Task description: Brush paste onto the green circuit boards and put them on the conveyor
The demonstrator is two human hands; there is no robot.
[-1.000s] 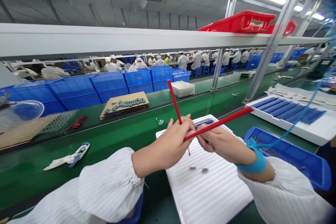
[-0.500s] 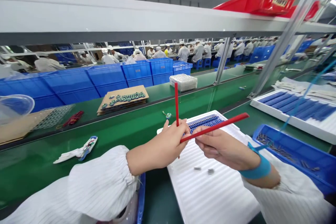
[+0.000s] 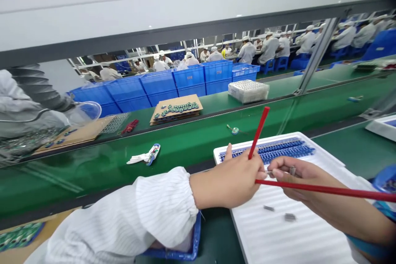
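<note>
My left hand point(image 3: 230, 179) is closed over the white ridged foam tray point(image 3: 297, 239). From it stick out two long, thin red lengths, one upright point(image 3: 259, 132) and one running right point(image 3: 328, 190) across my right hand; whether they join inside the fist is hidden. My right hand point(image 3: 312, 183) pinches close to the left fingertips. A small silver metal piece point(image 3: 292, 170) shows between its fingers, and a thin metal bit lies at the fingertips. Rows of blue parts point(image 3: 283, 151) fill the tray's far end. Two small metal pieces point(image 3: 290, 217) rest on the ridges below my hands.
A white and blue part point(image 3: 147, 156) and a small green board point(image 3: 234, 130) lie on the green bench. Beyond are cardboard with green boards point(image 3: 176, 109), a red wire bundle point(image 3: 130, 126) and blue crates point(image 3: 157, 84). A blue bin point(image 3: 194, 239) stands under my left sleeve.
The view has turned left, so the bench appears shifted right. The right-hand red length now slants down instead of up. Both hands remain close together over the tray.
</note>
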